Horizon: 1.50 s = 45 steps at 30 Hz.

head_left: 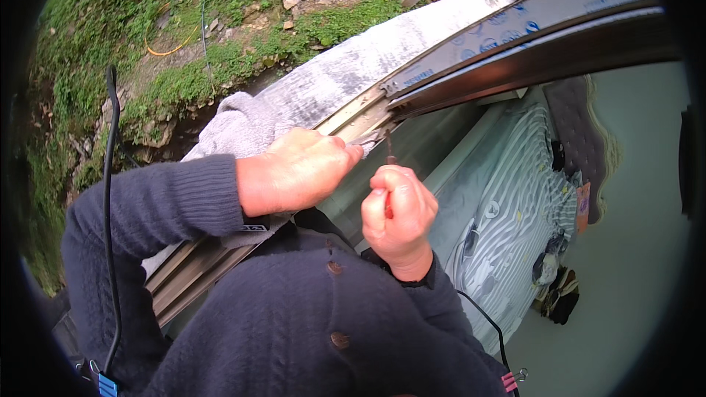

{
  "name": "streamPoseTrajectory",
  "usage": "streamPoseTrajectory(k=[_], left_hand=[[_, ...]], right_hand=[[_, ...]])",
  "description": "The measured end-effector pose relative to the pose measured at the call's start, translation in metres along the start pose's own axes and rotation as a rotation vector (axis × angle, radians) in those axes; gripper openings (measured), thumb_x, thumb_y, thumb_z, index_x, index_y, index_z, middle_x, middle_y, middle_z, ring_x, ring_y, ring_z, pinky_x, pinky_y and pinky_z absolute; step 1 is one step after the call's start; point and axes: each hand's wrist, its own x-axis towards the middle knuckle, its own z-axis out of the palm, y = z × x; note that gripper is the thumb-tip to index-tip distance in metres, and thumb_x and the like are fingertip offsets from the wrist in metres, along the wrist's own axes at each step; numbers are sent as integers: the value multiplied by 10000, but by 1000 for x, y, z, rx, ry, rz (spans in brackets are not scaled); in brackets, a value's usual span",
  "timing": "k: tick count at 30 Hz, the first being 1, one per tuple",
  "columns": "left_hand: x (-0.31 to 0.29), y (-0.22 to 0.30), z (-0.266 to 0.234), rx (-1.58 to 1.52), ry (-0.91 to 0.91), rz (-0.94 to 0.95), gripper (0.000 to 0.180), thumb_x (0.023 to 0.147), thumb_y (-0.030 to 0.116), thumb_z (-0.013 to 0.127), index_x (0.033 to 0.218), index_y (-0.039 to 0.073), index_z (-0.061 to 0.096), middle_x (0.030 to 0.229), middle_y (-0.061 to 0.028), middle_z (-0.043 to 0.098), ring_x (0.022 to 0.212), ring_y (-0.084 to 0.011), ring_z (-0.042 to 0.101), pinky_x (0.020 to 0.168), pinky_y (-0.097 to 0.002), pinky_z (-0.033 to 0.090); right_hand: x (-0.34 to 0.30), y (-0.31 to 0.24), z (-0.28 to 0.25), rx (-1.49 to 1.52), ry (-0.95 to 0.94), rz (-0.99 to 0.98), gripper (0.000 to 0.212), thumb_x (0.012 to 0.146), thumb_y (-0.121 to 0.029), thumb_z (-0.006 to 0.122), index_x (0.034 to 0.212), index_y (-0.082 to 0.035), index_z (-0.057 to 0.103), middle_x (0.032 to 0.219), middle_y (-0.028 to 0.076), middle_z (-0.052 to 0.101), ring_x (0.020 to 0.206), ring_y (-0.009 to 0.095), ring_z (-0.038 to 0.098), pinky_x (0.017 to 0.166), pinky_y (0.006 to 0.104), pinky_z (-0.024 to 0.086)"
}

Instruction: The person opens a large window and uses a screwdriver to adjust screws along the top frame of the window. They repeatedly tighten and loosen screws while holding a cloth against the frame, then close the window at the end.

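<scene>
My left hand point(300, 170) reaches across the window track point(360, 119), its wrist above a pale grey towel point(246, 126) on the sill. Its fingers are closed on a thin grey metal piece point(372, 137) that points toward the track; most of it is hidden, so its kind is unclear. Just to the right, my right hand point(401, 215) makes a fist around a red-handled screwdriver point(389, 204). The dark shaft rises from the fist, its tip close to the metal piece and the end of a dark brown frame section point(529, 59).
Blue-printed film point(507, 28) covers part of the frame. Outside, a concrete ledge point(353, 66) borders a green slope point(169, 66). Inside, a bed with a striped cover point(507, 206) stands below, beside dark items point(560, 295) on the floor. Black cables point(110, 198) hang near both arms.
</scene>
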Motion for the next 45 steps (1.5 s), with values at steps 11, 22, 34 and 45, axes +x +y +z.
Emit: streamPoseTrajectory(k=[11, 22, 34, 45], left_hand=[[-14, -10, 2, 33, 7, 69, 123, 834, 118, 564, 893, 52, 648, 804, -169, 683, 759, -356, 691, 639, -470, 549], [-11, -19, 7, -55, 49, 54, 177, 831, 125, 562, 951, 35, 656, 828, -210, 679, 807, -391, 686, 699, -492, 541], [-5, -25, 19, -218, 106, -10, 290, 968, 278, 472, 1058, 61, 642, 853, -208, 676, 833, -381, 676, 731, -505, 516], [-14, -17, 2, -97, 58, 16, 285, 976, 248, 442, 1025, 56, 647, 907, -179, 690, 870, -349, 679, 771, -472, 514]], right_hand=[[7, 37, -3, 62, 92, 415, 93, 901, -14, 553, 972, -4, 612, 815, 64, 657, 669, 108, 582, 618, 248, 473], [15, 26, -24, 198, 56, 478, 107, 910, 44, 523, 967, 11, 609, 878, 33, 649, 684, 29, 505, 606, 180, 413], [39, 51, -18, 116, -136, 366, 77, 896, -7, 543, 907, -18, 618, 783, -3, 634, 586, 22, 449, 527, 194, 377], [55, 46, 0, -8, -307, 327, 74, 872, -51, 574, 896, -7, 628, 734, 78, 645, 641, 146, 595, 624, 290, 496]])
